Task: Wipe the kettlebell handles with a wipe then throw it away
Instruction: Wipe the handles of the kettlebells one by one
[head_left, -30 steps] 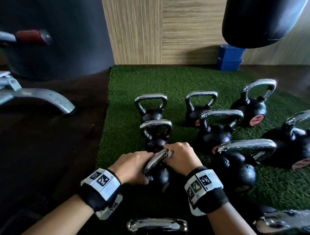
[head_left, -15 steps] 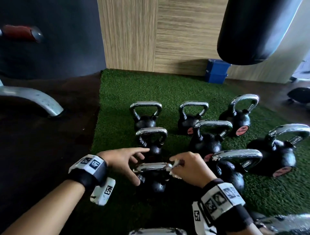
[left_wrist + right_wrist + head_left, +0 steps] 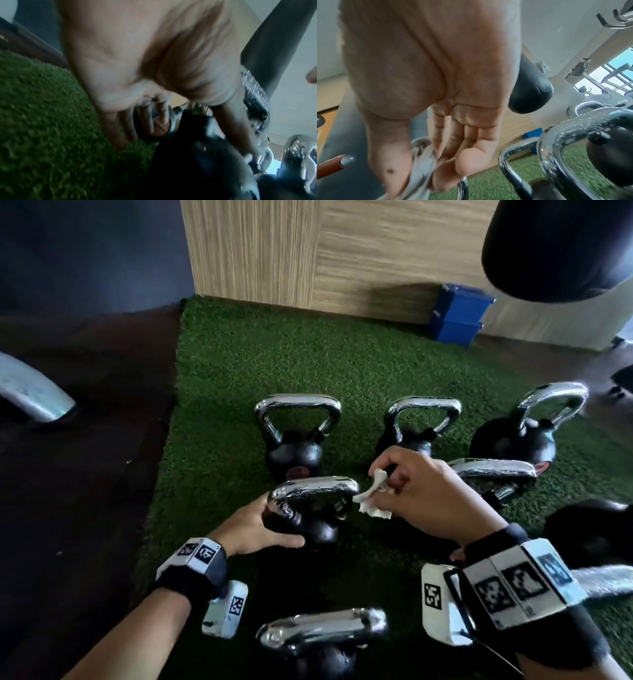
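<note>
Left hand point(image 3: 255, 530): low on the turf point(image 3: 222, 412), cupped against the left side of the kettlebell point(image 3: 310, 523), thumb along its near side and the other fingers hidden behind it; it steadies the ball, but I cannot tell how firmly it holds.
Handle point(image 3: 315, 489): chrome loop, upright above that ball, nothing wrapped round it right now.
Wipe point(image 3: 371, 498): small crumpled white scrap, at the handle's right corner, about touching it.
Right hand point(image 3: 421, 496): raised just right of the handle, thumb and fingers pinching the wipe; the right wrist view shows it squeezed between them.
Neighbours: more kettlebells far, right and near, packed close.
Risk: the pinch is small, so I'd guess the wipe could slip out against the chrome.
Risk: a hard rub might tip the ball into a neighbour if the left hand slackens.
</note>
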Available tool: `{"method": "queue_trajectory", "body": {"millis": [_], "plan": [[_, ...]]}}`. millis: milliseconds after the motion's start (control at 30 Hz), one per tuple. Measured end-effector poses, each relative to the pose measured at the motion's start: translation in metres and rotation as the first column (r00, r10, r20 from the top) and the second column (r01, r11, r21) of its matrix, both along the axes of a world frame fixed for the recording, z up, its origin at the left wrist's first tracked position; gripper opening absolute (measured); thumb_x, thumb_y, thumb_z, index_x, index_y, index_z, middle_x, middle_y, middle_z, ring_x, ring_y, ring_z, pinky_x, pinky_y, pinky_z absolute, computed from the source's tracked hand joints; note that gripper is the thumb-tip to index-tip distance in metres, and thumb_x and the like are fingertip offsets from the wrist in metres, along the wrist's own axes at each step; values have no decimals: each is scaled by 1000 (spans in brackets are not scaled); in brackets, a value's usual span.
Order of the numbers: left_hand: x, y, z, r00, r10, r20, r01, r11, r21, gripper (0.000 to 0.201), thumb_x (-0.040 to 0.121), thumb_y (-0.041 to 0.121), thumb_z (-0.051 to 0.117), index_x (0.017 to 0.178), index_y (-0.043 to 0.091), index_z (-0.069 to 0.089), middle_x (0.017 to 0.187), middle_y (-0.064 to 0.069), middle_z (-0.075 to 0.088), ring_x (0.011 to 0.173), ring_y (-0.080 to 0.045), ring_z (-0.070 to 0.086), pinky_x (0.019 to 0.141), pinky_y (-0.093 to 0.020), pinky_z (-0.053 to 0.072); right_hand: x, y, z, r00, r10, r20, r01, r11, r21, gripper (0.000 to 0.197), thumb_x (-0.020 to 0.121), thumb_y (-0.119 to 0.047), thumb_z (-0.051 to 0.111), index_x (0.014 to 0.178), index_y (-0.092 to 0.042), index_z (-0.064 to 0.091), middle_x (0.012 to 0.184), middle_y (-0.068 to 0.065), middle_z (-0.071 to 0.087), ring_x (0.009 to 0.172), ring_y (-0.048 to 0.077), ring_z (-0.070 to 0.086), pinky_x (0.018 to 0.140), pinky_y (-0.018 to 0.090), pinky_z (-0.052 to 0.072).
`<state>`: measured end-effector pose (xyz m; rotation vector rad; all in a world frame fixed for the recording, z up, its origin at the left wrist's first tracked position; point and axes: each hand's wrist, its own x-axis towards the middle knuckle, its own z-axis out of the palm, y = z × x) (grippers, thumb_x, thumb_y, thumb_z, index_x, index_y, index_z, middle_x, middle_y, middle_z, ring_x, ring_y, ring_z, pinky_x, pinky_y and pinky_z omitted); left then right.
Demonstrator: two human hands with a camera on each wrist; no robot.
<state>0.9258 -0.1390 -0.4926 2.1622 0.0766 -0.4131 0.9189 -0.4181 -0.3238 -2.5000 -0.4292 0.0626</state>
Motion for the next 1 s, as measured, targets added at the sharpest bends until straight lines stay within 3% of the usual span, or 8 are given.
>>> {"method": "queue_trajectory", "body": {"millis": [133,200,367,433,533,667,900,1000], "plan": [[13,-21,-20,997,-37,72,47,987,-155,64,48,84,80,102,50,75,107,31,73,104,16,63,99,-17,49,20,12,-5,1000,-3,0,3,999,-33,41,69,-38,85,90,-33,50,70,-6,71,57,6,59,54,20,47],[17,-25,-24,996,-44,82,65,959,-276,53,64,69,84,113,55,69,113,30,72,109,13,64,99,-17,46,24,19,-4,999,36,29,-35,999,-40,37,70,-37,84,90,-32,53,67,-7,68,57,7,58,55,19,46],[22,-23,-33,994,-52,96,88,901,-424,53,80,49,85,130,41,67,127,17,72,123,-3,64,107,-29,47,32,37,-7,992,115,59,-113,992,-48,23,77,-24,75,96,-35,68,70,-9,62,70,4,59,62,11,43],[23,-23,-37,993,-61,105,102,886,-452,54,83,46,84,133,37,66,130,14,71,125,-5,64,107,-25,48,33,45,-13,986,150,78,-145,987,-64,18,79,-22,72,95,-30,72,73,-9,59,74,4,58,65,13,43],[23,-24,-40,993,-49,106,94,879,-468,51,84,46,83,131,35,67,129,11,72,124,-8,65,104,-23,50,31,62,-26,982,173,76,-165,981,-103,15,87,-26,66,100,-23,73,80,-8,53,72,6,55,71,29,48],[23,-26,-47,994,-35,102,79,881,-467,53,84,48,83,132,35,65,128,9,72,122,-12,66,108,-44,49,29,72,-36,987,129,96,-127,991,-33,12,90,-21,67,97,-20,77,81,-8,48,68,6,54,64,22,46],[22,-27,-51,990,-50,133,106,880,-464,57,84,48,83,136,35,63,136,16,67,131,-5,59,112,-27,43,37,47,-35,993,21,117,-15,999,-51,13,83,-7,72,82,-18,78,74,-8,52,65,8,55,61,20,44],[20,-26,-51,991,-55,120,107,867,-487,57,85,47,83,137,35,62,137,16,66,132,-6,58,113,-32,44,36,54,-38,988,98,120,-93,994,-52,13,83,-8,71,84,-19,78,76,-6,55,65,8,55,62,22,45]]}}
